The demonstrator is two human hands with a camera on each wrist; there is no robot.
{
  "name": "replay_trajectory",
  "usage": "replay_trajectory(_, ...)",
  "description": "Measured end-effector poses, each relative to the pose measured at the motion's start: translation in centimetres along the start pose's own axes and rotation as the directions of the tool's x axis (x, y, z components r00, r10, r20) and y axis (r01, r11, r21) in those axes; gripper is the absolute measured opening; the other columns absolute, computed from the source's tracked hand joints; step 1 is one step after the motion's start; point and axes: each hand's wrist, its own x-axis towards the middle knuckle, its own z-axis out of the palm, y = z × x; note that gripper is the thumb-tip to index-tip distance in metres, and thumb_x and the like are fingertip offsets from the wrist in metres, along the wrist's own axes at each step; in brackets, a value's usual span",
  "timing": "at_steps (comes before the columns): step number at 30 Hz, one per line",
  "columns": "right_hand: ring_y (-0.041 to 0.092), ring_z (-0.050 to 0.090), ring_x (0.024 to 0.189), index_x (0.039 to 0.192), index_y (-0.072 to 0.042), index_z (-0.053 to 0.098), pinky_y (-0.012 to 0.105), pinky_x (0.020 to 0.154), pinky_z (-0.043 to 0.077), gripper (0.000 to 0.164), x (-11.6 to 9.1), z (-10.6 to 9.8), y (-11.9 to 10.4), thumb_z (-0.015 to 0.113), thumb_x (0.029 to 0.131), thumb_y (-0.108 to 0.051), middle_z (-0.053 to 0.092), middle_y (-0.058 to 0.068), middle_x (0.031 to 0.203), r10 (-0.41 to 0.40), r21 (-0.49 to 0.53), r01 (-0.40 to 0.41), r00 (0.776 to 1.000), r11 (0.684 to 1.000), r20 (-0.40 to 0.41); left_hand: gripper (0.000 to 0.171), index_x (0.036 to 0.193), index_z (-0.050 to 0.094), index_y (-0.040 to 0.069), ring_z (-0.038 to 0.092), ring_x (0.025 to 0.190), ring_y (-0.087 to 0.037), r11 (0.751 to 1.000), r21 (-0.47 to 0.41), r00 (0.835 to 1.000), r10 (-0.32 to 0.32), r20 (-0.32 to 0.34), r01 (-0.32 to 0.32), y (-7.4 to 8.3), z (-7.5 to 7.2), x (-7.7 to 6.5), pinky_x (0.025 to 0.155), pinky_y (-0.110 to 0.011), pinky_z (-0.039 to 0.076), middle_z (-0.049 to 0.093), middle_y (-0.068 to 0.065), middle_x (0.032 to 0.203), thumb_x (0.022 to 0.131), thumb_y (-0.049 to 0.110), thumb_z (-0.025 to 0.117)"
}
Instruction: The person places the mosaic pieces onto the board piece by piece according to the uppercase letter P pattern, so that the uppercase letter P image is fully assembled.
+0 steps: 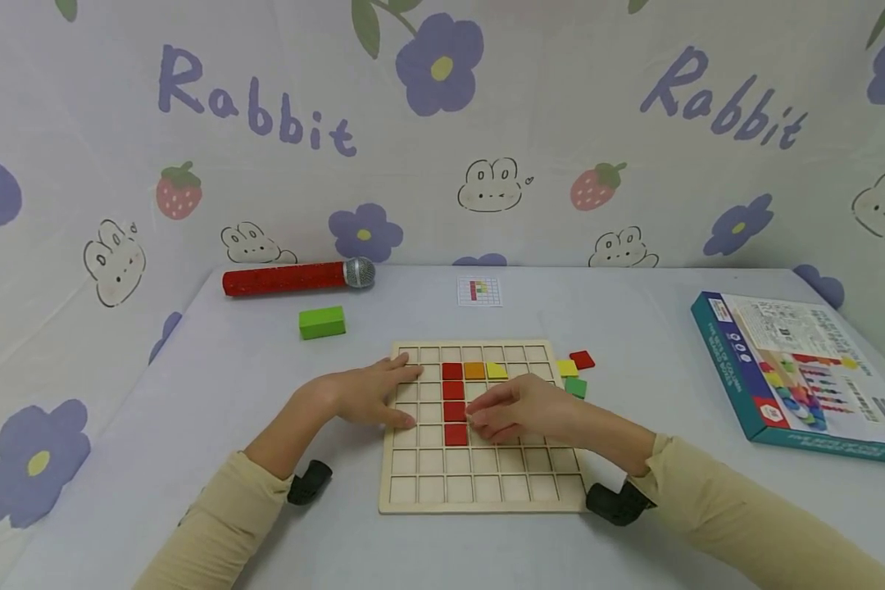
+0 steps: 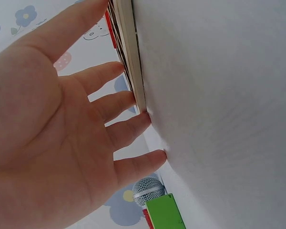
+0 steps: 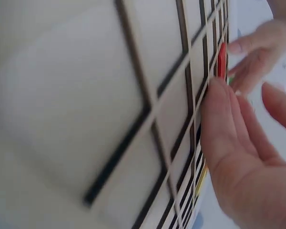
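A wooden grid board (image 1: 417, 488) lies in front of me. A column of several red tiles (image 1: 454, 411) sits in its cells, with an orange tile (image 1: 474, 372) and a yellow tile (image 1: 496, 371) right of the top one. My left hand (image 1: 365, 393) rests spread at the board's left edge; in the left wrist view its fingertips touch the board's side (image 2: 129, 45). Beside the red column, my right hand (image 1: 527, 410) has its fingertips together low over the board. In the right wrist view, fingers (image 3: 217, 114) touch the grid; whether they pinch a tile is hidden.
Loose yellow (image 1: 567, 368), red (image 1: 582, 360) and green tiles (image 1: 576, 387) lie at the board's right edge. A small pattern card (image 1: 479, 291) lies behind it. Further out are a red microphone (image 1: 295, 279), a green block (image 1: 322, 322) and a flat box (image 1: 804, 377).
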Motion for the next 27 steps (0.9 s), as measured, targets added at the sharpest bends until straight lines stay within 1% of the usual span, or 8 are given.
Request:
replay_trajectory(1,0.022,0.066,0.092,0.119,0.0,0.064,0.032,0.082,0.052,0.036,-0.1,-0.4,0.2,0.068,0.09,-0.02,0.068,0.009,0.106,-0.007,0.031,0.006,1.0,1.0,0.026,0.078,0.152,0.026,0.015,0.008,0.144,-0.03,1.0,0.0,1.0,-0.001,0.0,0.001,0.0,0.0,0.0,0.111,-0.05,0.017,0.011,-0.01,0.158,0.089,0.038,0.066)
replay_trajectory(4,0.023,0.065,0.098,0.125,0.003,0.06,0.034,0.085,0.051,0.04,-0.6,-1.6,0.5,0.066,0.091,-0.018,0.066,0.011,0.113,-0.033,0.063,0.028,0.997,0.998,0.075,0.078,0.152,0.026,0.015,0.008,0.144,-0.03,1.0,-0.001,1.0,0.003,0.0,-0.003,0.0,0.0,0.0,0.111,-0.051,0.017,0.01,-0.011,0.158,0.089,0.038,0.066)
replay_trajectory(6,0.024,0.064,0.101,0.127,0.004,0.058,0.034,0.087,0.05,0.041,-0.9,-2.5,0.8,0.065,0.092,-0.017,0.065,0.013,0.115,-0.048,0.081,0.041,0.995,0.996,0.085,0.078,0.152,0.025,0.014,0.008,0.144,-0.03,1.0,-0.003,1.0,0.006,0.0,-0.006,0.0,0.0,0.0,0.111,-0.051,0.017,0.01,-0.011,0.158,0.09,0.037,0.066)
replay_trajectory(9,0.027,0.062,0.106,0.13,0.007,0.054,0.036,0.089,0.049,0.042,-1.3,-4.1,1.1,0.061,0.094,-0.013,0.063,0.018,0.118,-0.068,0.111,0.059,0.995,0.992,0.08,0.078,0.152,0.025,0.014,0.007,0.144,-0.03,1.0,-0.005,1.0,0.01,-0.001,-0.01,0.1,0.0,-0.1,0.111,-0.05,0.017,0.01,-0.011,0.158,0.09,0.037,0.066)
replay_trajectory(12,0.028,0.061,0.108,0.132,0.01,0.049,0.035,0.091,0.048,0.044,-1.4,-5.8,1.5,0.059,0.096,-0.014,0.061,0.021,0.119,-0.078,0.13,0.071,0.996,0.989,0.052,0.078,0.152,0.025,0.014,0.007,0.144,-0.029,1.0,0.0,1.0,0.005,-0.003,-0.005,0.1,-0.1,-0.1,0.111,-0.05,0.017,0.01,-0.01,0.158,0.09,0.037,0.066)
replay_trajectory(15,0.028,0.061,0.109,0.134,0.011,0.045,0.034,0.091,0.047,0.05,-1.4,-7.4,1.9,0.058,0.097,-0.021,0.06,0.022,0.121,-0.079,0.119,0.077,0.997,0.99,0.01,0.078,0.152,0.025,0.015,0.007,0.144,-0.029,1.0,0.004,1.0,0.0,-0.002,0.0,0.1,-0.1,-0.1,0.111,-0.05,0.018,0.01,-0.01,0.158,0.09,0.037,0.066)
replay_trajectory(20,0.028,0.057,0.114,0.138,0.012,0.039,0.031,0.093,0.045,0.054,-1.5,-9.8,2.4,0.055,0.098,-0.022,0.054,0.025,0.129,-0.083,0.111,0.089,0.995,0.99,-0.055,0.078,0.152,0.025,0.015,0.007,0.144,-0.028,1.0,-0.001,1.0,0.003,-0.001,-0.003,0.0,-0.1,-0.1,0.111,-0.049,0.018,0.01,-0.01,0.158,0.09,0.037,0.066)
replay_trajectory(27,0.029,0.053,0.12,0.14,0.011,0.036,0.036,0.098,0.04,0.053,-1.7,-12.6,2.6,0.052,0.1,-0.02,0.046,0.028,0.136,-0.083,0.094,0.098,0.985,0.991,-0.154,0.078,0.152,0.024,0.015,0.007,0.144,-0.028,1.0,-0.009,1.0,0.004,0.0,-0.004,0.0,0.0,-0.2,0.111,-0.049,0.017,0.009,-0.01,0.158,0.09,0.037,0.066)
